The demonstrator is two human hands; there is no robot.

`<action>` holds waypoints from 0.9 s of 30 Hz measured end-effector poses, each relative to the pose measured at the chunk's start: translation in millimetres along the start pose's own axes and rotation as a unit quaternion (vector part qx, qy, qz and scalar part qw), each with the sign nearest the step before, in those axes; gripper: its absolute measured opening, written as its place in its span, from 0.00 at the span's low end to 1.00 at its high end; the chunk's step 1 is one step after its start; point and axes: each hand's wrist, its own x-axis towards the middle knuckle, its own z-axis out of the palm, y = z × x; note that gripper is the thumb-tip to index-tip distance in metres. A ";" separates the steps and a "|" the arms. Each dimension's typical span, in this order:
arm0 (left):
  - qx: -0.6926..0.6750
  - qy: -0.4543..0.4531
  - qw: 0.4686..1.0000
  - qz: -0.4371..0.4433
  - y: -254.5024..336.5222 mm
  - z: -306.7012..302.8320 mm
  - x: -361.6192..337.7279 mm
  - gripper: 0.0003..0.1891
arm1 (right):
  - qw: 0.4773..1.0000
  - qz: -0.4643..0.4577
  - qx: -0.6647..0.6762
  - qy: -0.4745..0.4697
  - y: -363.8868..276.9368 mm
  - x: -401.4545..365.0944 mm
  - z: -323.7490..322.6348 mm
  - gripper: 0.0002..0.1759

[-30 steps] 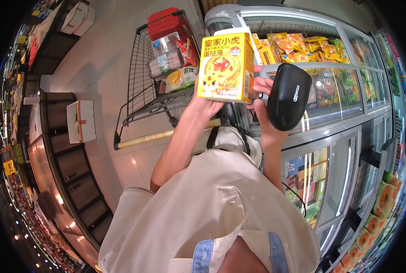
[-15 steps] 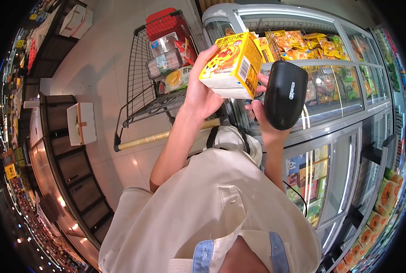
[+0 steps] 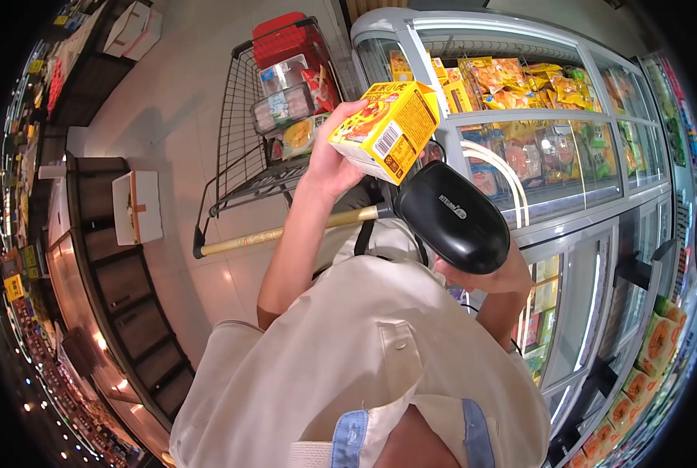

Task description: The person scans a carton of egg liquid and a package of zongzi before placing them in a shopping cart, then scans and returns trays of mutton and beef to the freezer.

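My left hand [image 3: 334,160] is wrapped round a yellow and white food box [image 3: 387,129] with a noodle-like picture on one face. The box is tilted, and its printed side with a barcode faces me. In my right hand [image 3: 501,277] is a black handheld barcode scanner [image 3: 454,218], its rounded head covering most of my fingers. The scanner's front end lies close by the lower right corner of the box. Part of a thin black cable shows below my right hand.
Left of the freezer stands a shopping cart [image 3: 222,148] with packaged food and a red item [image 3: 286,40]. A glass-topped freezer [image 3: 536,115] full of yellow bags is on the right. White boxes [image 3: 138,209] stand by the dark shelving at left.
The scanner has swung down and its front end now points left toward the box. My left hand has lowered the box slightly to the left and turned its barcode side more toward me.
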 end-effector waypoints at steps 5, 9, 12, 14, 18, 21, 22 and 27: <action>0.019 0.014 1.000 0.009 2.2 -12.0 -3.8 0.26 | 0.997 -0.017 0.071 -0.006 10.4 3.5 1.0 0.38; 0.004 0.021 0.999 0.024 2.7 -20.9 -8.2 0.24 | 0.992 -0.050 0.115 -0.007 3.3 18.1 10.8 0.31; 0.052 0.078 0.994 0.052 10.1 -22.7 -13.7 0.25 | 0.994 -0.031 0.099 0.022 -6.7 34.3 16.4 0.24; 0.133 0.113 0.981 0.083 25.1 -27.2 -19.1 0.26 | 0.990 -0.038 0.098 0.097 -12.6 55.0 30.5 0.22; 0.340 0.192 0.904 0.173 80.7 -55.4 -30.2 0.32 | 0.984 -0.045 0.050 0.163 -10.1 104.8 45.6 0.21; 0.469 0.284 0.805 0.227 142.8 -86.1 -39.7 0.36 | 0.981 -0.019 0.049 0.184 -16.5 140.4 60.8 0.18; 0.502 0.305 0.770 0.248 164.9 -104.1 -40.6 0.36 | 0.980 -0.003 0.050 0.190 -15.3 151.8 64.6 0.18; 0.504 0.403 0.703 0.299 276.3 -218.9 -15.0 0.36 | 0.978 0.061 0.049 0.193 3.2 212.9 80.5 0.15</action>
